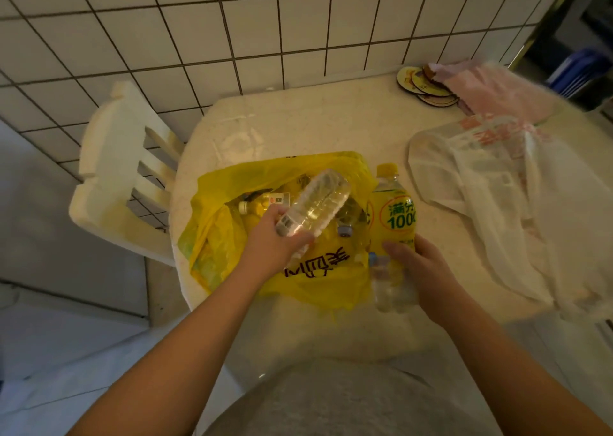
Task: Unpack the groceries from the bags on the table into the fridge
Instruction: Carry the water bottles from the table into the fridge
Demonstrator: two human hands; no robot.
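A yellow plastic bag (229, 183) lies open on the pale table (315, 120), with more bottles inside it. My left hand (270, 246) grips a clear water bottle (318, 203) by its cap end and holds it tilted above the bag's opening. My right hand (421, 269) holds two bottles together at the bag's right edge: a yellow lemon drink bottle (394, 210) with "1000" on its label, and a small clear bottle (388, 286) below it. Inside the bag a small bottle with a white cap (247, 206) and a blue-capped bottle (345, 228) show.
A white plastic bag (497, 183) lies slack on the table's right side, a pink bag (497, 87) behind it. Round coasters (421, 80) sit at the far edge. A white chair (119, 177) stands left of the table against the tiled wall.
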